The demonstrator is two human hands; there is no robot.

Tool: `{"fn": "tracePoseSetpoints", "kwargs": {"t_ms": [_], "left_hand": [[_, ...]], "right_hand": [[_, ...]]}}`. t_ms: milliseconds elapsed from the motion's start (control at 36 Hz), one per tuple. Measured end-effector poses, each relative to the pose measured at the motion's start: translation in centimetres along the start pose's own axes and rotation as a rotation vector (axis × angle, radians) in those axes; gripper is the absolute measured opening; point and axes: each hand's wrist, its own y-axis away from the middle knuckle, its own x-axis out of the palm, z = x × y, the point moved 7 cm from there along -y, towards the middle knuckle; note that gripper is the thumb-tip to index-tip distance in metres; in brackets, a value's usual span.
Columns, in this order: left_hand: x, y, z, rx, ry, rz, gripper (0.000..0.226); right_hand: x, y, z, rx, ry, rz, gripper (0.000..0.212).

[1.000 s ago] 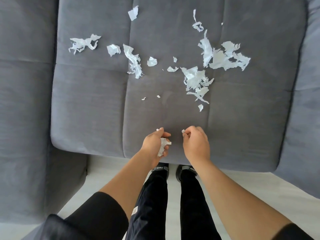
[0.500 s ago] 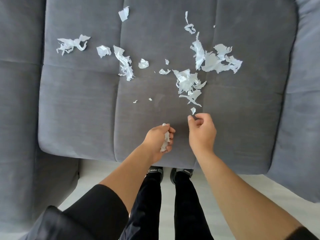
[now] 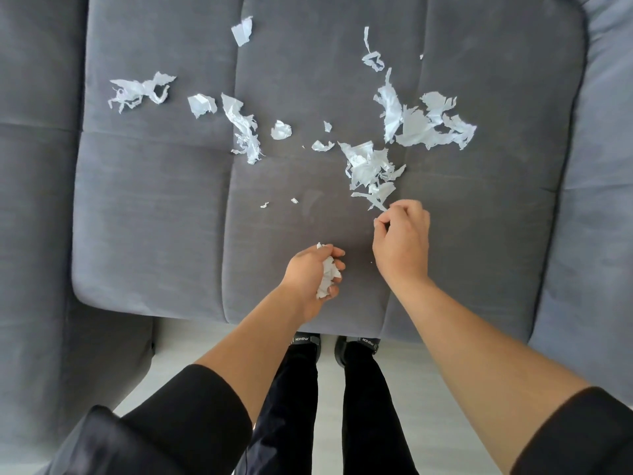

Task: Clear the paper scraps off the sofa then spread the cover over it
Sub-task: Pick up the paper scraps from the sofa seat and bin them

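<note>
- Paper scraps (image 3: pixel 371 171) are lying scattered across the grey sofa (image 3: pixel 154 207) seat.
- Left hand (image 3: pixel 310 274) is clutching a crumpled wad (image 3: pixel 327 274), fingers curled.
- Right hand (image 3: pixel 402 241) is pinching a small scrap (image 3: pixel 376 223) beside the nearest pile.

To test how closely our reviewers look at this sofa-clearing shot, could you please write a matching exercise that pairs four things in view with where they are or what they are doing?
Things:
1. left hand
2. right hand
3. twisted scrap
4. shoes

Places or states:
a. on the pale floor at the front edge of the sofa
b. grips a wad of scraps
c. lies apart at the sofa's far left
d. pinches a small scrap beside the central pile

Pairs: 1-b, 2-d, 3-c, 4-a
</note>
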Motion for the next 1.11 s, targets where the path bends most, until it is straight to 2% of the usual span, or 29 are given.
{"fn": "tracePoseSetpoints", "kwargs": {"t_ms": [194, 333, 417, 472, 528, 583, 639, 694, 778, 833, 917, 1000, 1111], "left_hand": [[0.0, -0.2, -0.1, -0.002, -0.012, -0.008, 0.019], [0.7, 0.4, -0.2, 0.008, 0.008, 0.006, 0.025], [1.3, 0.6, -0.3, -0.005, 0.053, 0.085, 0.026], [1.7, 0.6, -0.4, -0.024, 0.084, 0.142, 0.022], [1.6, 0.7, -0.6, -0.043, 0.127, 0.144, 0.024], [1.3, 0.4, -0.8, -0.009, 0.073, 0.117, 0.026], [0.9, 0.2, -0.9, 0.036, -0.039, 0.063, 0.022], [0.2, -0.1, -0.8, 0.049, -0.060, -0.003, 0.015], [-0.6, -0.3, -0.9, 0.034, 0.015, -0.052, 0.012], [-0.8, -0.4, -0.9, 0.032, 0.044, -0.040, 0.014], [-1.0, -0.3, -0.6, 0.010, 0.058, -0.011, 0.013], [-1.4, -0.1, -0.1, -0.023, 0.103, -0.003, 0.016], [-1.5, 0.3, -0.2, 0.003, 0.118, -0.002, 0.018]], "right_hand": [[-0.2, -0.1, -0.6, 0.064, -0.059, 0.047, 0.015], [0.2, 1.6, 0.2, 0.160, -0.184, 0.170, 0.012], [-0.3, 2.8, 2.6, 0.100, -0.309, 0.228, 0.011], [0.2, 3.9, 4.4, 0.030, -0.347, 0.388, 0.010], [1.2, 5.4, 5.4, -0.060, -0.221, 0.604, 0.017], [1.5, 6.4, 5.4, -0.121, -0.101, 0.668, 0.021], [0.7, 6.3, 5.3, -0.109, -0.163, 0.560, 0.019], [-0.5, 5.6, 5.1, -0.056, -0.276, 0.378, 0.016], [-1.2, 4.1, 3.2, 0.169, -0.400, 0.134, 0.010], [-0.7, 3.1, 1.8, 0.286, -0.396, 0.049, 0.010], [0.8, 1.6, 0.7, 0.346, -0.354, 0.086, 0.020], [1.7, 0.6, 0.7, 0.307, -0.229, 0.168, 0.010], [1.8, 0.7, 1.3, 0.284, -0.080, 0.224, 0.017]]}}
